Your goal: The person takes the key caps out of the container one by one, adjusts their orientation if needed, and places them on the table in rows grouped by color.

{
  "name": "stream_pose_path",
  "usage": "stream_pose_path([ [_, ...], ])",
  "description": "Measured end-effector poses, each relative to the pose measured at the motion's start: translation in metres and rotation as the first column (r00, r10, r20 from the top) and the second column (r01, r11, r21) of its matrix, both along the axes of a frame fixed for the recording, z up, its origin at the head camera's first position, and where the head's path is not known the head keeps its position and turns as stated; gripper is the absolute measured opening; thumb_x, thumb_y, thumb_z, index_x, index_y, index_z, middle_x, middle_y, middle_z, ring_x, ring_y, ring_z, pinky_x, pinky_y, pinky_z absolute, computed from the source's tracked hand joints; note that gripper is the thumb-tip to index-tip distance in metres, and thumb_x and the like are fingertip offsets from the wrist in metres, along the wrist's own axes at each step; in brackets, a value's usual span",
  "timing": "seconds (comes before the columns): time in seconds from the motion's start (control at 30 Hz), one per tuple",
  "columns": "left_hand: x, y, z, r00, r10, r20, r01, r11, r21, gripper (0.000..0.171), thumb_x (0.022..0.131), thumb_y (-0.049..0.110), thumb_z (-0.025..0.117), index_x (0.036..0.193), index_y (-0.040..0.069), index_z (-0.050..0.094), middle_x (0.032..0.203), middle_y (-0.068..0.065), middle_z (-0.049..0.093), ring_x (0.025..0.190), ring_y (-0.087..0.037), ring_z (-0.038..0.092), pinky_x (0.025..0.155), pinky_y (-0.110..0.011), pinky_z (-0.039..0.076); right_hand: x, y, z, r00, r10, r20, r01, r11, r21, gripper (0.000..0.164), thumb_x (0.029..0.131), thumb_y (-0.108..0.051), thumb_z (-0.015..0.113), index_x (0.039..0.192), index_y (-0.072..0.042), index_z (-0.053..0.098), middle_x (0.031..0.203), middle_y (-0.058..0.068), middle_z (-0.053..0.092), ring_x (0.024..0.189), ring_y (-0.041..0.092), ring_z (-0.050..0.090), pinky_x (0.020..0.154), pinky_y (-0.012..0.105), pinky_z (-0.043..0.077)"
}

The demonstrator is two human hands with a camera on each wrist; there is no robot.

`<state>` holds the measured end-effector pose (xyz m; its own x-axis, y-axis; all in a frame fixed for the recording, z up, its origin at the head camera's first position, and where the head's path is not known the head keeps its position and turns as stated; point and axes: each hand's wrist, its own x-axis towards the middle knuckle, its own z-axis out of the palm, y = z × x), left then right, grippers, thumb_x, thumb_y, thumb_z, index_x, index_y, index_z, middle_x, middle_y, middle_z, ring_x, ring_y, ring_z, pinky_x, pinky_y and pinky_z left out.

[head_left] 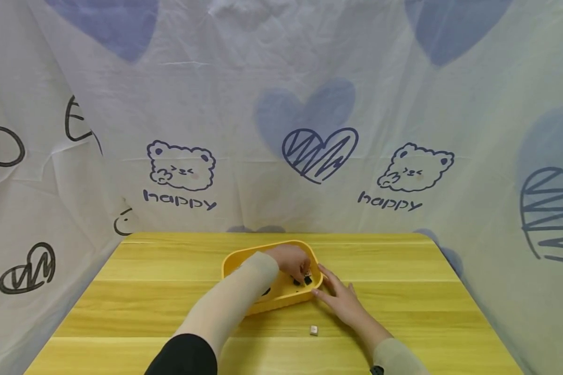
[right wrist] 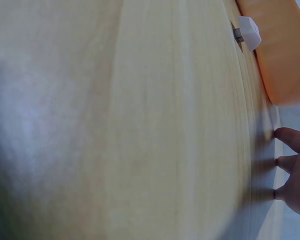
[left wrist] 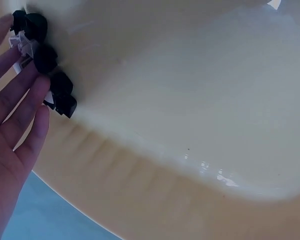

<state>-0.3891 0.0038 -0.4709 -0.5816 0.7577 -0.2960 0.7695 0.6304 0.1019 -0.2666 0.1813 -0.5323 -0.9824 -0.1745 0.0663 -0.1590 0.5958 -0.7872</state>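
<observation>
A yellow plastic basket [head_left: 281,302] sits on the table, tilted slightly across it. My left hand [head_left: 291,260] reaches down into its right end. There the fingers, nearly straight, touch a row of small black and white keycaps [left wrist: 50,65] against the basket's wall. My right hand [head_left: 344,302] is at the basket's right corner, thumb and fingers spread beside the rim. In the right wrist view its fingertips [right wrist: 285,137] point at the wooden surface. One white keycap [head_left: 314,330] lies on the table in front of the basket.
The wooden table [head_left: 403,271] extends to both sides of the basket. A white cloth [head_left: 244,104] printed with hearts and bears hangs behind it and along the sides. More dark pieces lie in the basket near the left forearm [head_left: 234,297].
</observation>
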Motion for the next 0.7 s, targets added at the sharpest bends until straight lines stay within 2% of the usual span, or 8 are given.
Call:
stream_pose_path([
  [0.2,0.0037,0.0049,0.0009,0.998,-0.031,-0.053,0.028,0.998,-0.056,0.018,0.083,0.034,0.079,0.098,0.025,0.075,0.085,0.016,0.066,0.069,0.000,0.056,0.067,-0.019,0.047,0.0005,-0.0009,0.0006,1.000,0.003,-0.004,-0.003,1.000,0.006,0.070,0.094,-0.047,0.060,0.154,-0.028,0.030,0.145,0.011,0.047,0.137,0.034,0.035,0.109,0.064,-0.010],
  [0.33,0.0062,0.0067,0.0011,0.996,-0.041,-0.078,0.036,0.997,-0.074,0.009,0.083,0.031,0.079,0.084,0.025,0.073,0.074,0.015,0.062,0.061,-0.002,0.052,0.061,-0.020,0.045,0.0016,-0.0011,0.0018,1.000,0.001,0.001,-0.001,1.000,0.000,0.069,0.094,-0.045,0.060,0.154,-0.028,0.030,0.144,0.012,0.047,0.137,0.035,0.035,0.109,0.063,-0.010],
  [0.43,0.0068,0.0084,0.0008,0.995,-0.044,-0.091,0.037,0.997,-0.072,0.015,0.083,0.028,0.079,0.074,0.024,0.068,0.066,0.014,0.059,0.059,-0.004,0.049,0.058,-0.021,0.043,0.0017,-0.0008,0.0021,1.000,-0.001,0.002,0.001,1.000,-0.002,0.069,0.094,-0.045,0.060,0.154,-0.028,0.030,0.144,0.012,0.048,0.137,0.034,0.035,0.109,0.063,-0.010],
  [0.57,0.0061,0.0093,-0.0003,0.993,-0.051,-0.104,0.043,0.996,-0.078,0.017,0.083,0.026,0.079,0.073,0.024,0.066,0.065,0.013,0.057,0.059,-0.005,0.049,0.058,-0.022,0.042,0.0010,-0.0004,0.0019,1.000,0.000,0.001,0.000,1.000,0.004,0.069,0.095,-0.045,0.060,0.154,-0.029,0.030,0.144,0.011,0.048,0.137,0.034,0.035,0.109,0.064,-0.009],
  [0.7,0.0044,0.0081,0.0016,0.995,-0.057,-0.084,0.051,0.996,-0.072,0.015,0.083,0.026,0.079,0.073,0.023,0.068,0.065,0.013,0.058,0.057,-0.004,0.049,0.056,-0.021,0.042,0.0002,0.0000,0.0020,1.000,0.002,0.002,-0.002,1.000,0.011,0.070,0.094,-0.047,0.059,0.154,-0.029,0.029,0.144,0.011,0.047,0.137,0.034,0.035,0.109,0.064,-0.009],
])
